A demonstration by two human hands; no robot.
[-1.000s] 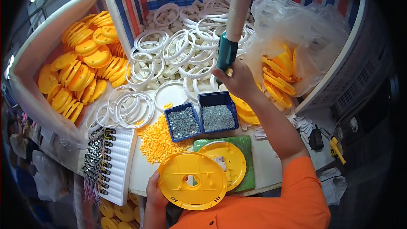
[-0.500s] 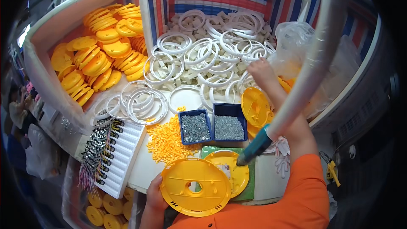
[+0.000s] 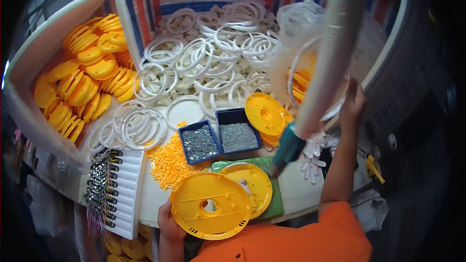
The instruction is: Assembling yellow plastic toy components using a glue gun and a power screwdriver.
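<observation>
- While the left hand (image 3: 171, 221) pinches the left rim of a round yellow cover (image 3: 229, 206), nearly closed on it, that cover tilts over the front edge of the bench (image 3: 303, 194)!
- Out past the bench's right side, the right hand (image 3: 354, 102) has its fingers curled at a white ring (image 3: 291, 82), partly hidden by a hanging sleeve (image 3: 332, 53).
- Below that sleeve hangs a teal power driver (image 3: 287, 149), just beside the green mat (image 3: 277, 199) near the front edge.
- On the mat: a second yellow cover (image 3: 259, 189), partly overlapped in view by the first!

White gloves (image 3: 311, 163), a yellow tool (image 3: 373, 169)
</observation>
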